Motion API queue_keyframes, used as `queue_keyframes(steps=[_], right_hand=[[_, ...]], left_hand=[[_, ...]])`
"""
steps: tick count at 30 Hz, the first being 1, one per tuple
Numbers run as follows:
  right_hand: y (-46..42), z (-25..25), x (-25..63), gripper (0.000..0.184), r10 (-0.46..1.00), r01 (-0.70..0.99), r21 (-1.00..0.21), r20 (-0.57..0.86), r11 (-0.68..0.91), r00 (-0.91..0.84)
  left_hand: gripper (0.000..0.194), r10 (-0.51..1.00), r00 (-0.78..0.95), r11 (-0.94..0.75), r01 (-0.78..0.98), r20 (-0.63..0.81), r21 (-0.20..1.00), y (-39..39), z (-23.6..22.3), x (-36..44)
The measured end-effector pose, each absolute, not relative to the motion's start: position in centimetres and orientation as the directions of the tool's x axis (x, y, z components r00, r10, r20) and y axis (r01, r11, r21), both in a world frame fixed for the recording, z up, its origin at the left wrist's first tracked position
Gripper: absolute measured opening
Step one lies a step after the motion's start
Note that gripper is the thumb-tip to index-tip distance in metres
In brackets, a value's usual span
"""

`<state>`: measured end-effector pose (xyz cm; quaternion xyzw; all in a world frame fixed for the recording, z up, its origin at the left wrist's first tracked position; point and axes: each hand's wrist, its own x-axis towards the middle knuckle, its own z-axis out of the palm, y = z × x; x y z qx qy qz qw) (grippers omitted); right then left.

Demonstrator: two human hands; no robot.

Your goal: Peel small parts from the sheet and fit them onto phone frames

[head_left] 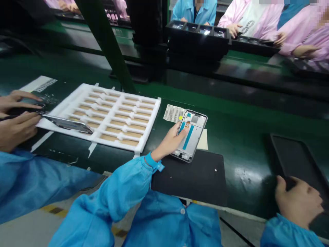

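Observation:
My left hand (171, 140) holds a phone frame (196, 133) by its left side, thumb over its inner face. The frame is silver with blue strips and a small ribbon connector, and it is tilted above a black mat (192, 180). Behind it lie a label sheet (172, 113) with printed rows and a pale yellow paper (203, 140), partly covered. At the far right, my right hand (299, 200) is closed at the near edge of a black tray (295, 147). Its fingertips are partly hidden.
A white foam tray (151, 125) with slots stands left of the mat. A co-worker's hands (22, 123) hold another phone part (69, 124) over its corner. A green post (108, 44) rises behind. Across the bench are black bins (197, 41) and several people.

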<state>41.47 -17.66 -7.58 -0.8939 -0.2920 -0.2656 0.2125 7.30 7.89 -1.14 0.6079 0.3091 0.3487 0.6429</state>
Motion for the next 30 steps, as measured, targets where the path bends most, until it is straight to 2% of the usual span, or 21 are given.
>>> queue_keyframes(steps=[4, 8, 10, 15, 19, 21, 23, 25, 27, 30], right_hand=[[-16.4, -6.8, 42.6, 0.056, 0.479, 0.683, -0.211, 0.572, -0.699, 0.666], [-7.6, -4.8, 41.9, 0.050, 0.639, 0.806, -0.163, 0.529, -0.569, 0.558], [-1.7, -4.3, 41.5, 0.050, 0.763, 0.891, -0.153, 0.468, -0.427, 0.446], [11.1, -5.4, 40.2, 0.044, 0.822, 0.941, -0.171, 0.458, -0.293, 0.339], [15.5, -6.0, 38.8, 0.037, 0.857, 0.960, -0.185, 0.439, -0.208, 0.271], [16.1, -5.6, 37.5, 0.039, 0.848, 0.958, -0.235, 0.463, -0.162, 0.257], [16.3, -4.9, 35.3, 0.040, 0.868, 0.934, -0.352, 0.445, -0.057, 0.220], [16.4, -4.4, 32.8, 0.034, 0.925, 0.882, -0.466, 0.362, 0.071, 0.117], [16.8, -4.2, 30.4, 0.024, 0.967, 0.840, -0.521, 0.255, 0.149, -0.013], [17.5, -4.4, 28.4, 0.015, 0.985, 0.815, -0.560, 0.159, 0.151, -0.073]], left_hand=[[0.033, 0.738, 0.667, -0.270, 0.153, 0.102, 0.951, 9.3, 0.2, 7.1], [0.033, 0.516, 0.851, -0.461, 0.181, 0.096, 0.869, 9.5, 1.0, 7.3], [0.032, 0.491, 0.867, -0.482, 0.193, 0.081, 0.855, 9.8, 1.1, 6.8], [0.036, 0.513, 0.858, -0.420, 0.226, 0.025, 0.879, 10.8, 1.0, 5.2], [0.036, 0.555, 0.831, -0.440, 0.270, 0.023, 0.857, 11.1, -0.1, 5.3], [0.033, 0.601, 0.799, -0.475, 0.324, 0.033, 0.818, 11.1, -0.9, 5.6], [0.032, 0.631, 0.775, -0.489, 0.377, 0.021, 0.787, 11.2, -1.6, 5.7], [0.035, 0.643, 0.766, -0.483, 0.432, -0.026, 0.762, 11.3, -2.1, 5.7], [0.038, 0.655, 0.752, -0.479, 0.490, -0.075, 0.729, 11.5, -2.5, 5.6], [0.040, 0.658, 0.744, -0.491, 0.538, -0.113, 0.686, 11.8, -2.8, 5.5]])
